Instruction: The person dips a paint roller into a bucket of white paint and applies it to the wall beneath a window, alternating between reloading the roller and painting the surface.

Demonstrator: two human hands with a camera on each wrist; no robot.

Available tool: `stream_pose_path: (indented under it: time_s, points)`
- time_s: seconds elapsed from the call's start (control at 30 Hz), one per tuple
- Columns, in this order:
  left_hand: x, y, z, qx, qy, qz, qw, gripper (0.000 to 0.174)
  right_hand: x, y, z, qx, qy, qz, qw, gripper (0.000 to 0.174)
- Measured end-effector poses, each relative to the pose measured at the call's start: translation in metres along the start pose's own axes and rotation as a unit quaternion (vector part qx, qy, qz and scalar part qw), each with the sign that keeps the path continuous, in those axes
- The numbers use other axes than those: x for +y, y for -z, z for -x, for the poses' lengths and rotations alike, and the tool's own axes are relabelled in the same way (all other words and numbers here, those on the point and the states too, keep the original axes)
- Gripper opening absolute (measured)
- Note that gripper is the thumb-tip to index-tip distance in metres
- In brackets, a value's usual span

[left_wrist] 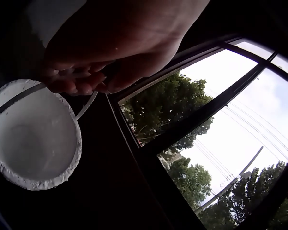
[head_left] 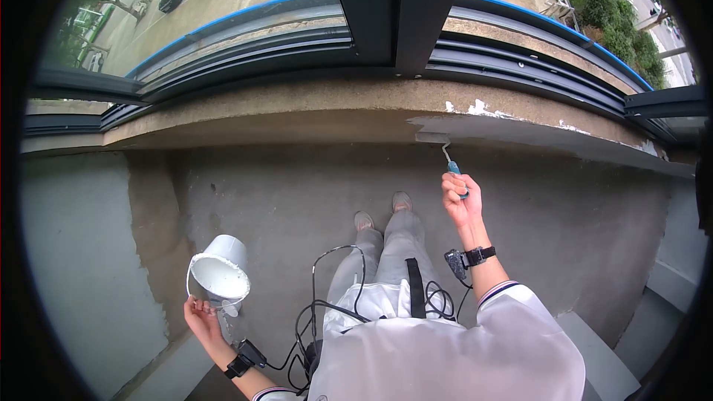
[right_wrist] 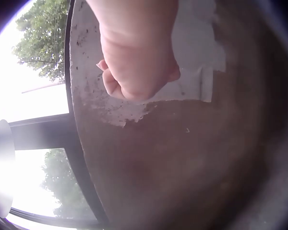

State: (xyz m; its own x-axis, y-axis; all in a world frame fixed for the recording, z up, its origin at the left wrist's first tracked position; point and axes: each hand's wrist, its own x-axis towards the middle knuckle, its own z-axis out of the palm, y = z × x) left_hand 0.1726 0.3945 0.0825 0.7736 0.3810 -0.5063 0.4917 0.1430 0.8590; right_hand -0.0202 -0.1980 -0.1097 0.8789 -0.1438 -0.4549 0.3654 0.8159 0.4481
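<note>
A white bucket [head_left: 221, 271] with white paint inside hangs from its wire handle, which the left hand [head_left: 202, 317] grips. In the left wrist view the curled fingers of the left hand [left_wrist: 86, 79] hold the handle above the paint-crusted bucket rim [left_wrist: 76, 143]. The right hand [head_left: 462, 197] is closed round the blue handle of a small roller [head_left: 447, 152], whose head lies against the wall face under the window ledge, at the left end of a pale painted patch [head_left: 483, 128]. In the right wrist view the right hand [right_wrist: 139, 67] hides the roller's handle.
Dark window frames [head_left: 394, 15] stand above the ledge [head_left: 297, 100], with parked cars outside. A white-painted side wall [head_left: 82, 245] is at the left. The person's feet are on the grey floor [head_left: 297, 208] below the ledge, and black cables loop near the waist.
</note>
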Motion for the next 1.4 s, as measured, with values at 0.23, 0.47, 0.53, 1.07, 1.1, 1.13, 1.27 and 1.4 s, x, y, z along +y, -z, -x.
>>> stream_pose_path:
  time_s: [0.23, 0.47, 0.53, 1.07, 1.1, 1.13, 1.27, 1.4]
  points:
    - [-0.006, 0.049, 0.018, 0.051, 0.017, 0.040, 0.998, 0.016, -0.001, 0.027, -0.025, 0.016, 0.024, 0.031, 0.999, 0.020]
    - [-0.007, 0.026, 0.018, 0.044, 0.027, 0.079, 0.996, 0.020, 0.021, -0.027, 0.040, -0.022, 0.015, 0.015, 1.000, 0.018]
    - [-0.009, 0.021, 0.011, 0.030, 0.035, 0.092, 0.995, 0.020, 0.031, -0.043, 0.065, -0.042, 0.022, 0.003, 0.999, 0.014]
    - [0.010, 0.005, 0.069, 0.064, -0.009, -0.101, 0.993, 0.012, -0.014, 0.019, -0.019, 0.020, 0.053, 0.031, 0.998, 0.022]
    - [0.012, 0.017, 0.071, 0.079, 0.000, -0.100, 0.992, 0.012, -0.023, 0.032, -0.031, 0.024, 0.056, 0.027, 0.998, 0.022]
    - [0.013, 0.028, 0.072, 0.078, 0.002, -0.103, 0.992, 0.012, -0.033, 0.045, -0.042, 0.027, 0.060, 0.026, 0.997, 0.023]
    - [0.014, 0.042, 0.076, 0.102, 0.020, -0.088, 0.991, 0.012, -0.049, 0.064, -0.056, 0.033, 0.059, 0.018, 0.998, 0.023]
    - [0.002, 0.042, 0.063, 0.095, 0.022, -0.074, 0.992, 0.013, -0.041, 0.041, -0.025, 0.012, 0.043, 0.004, 0.999, 0.024]
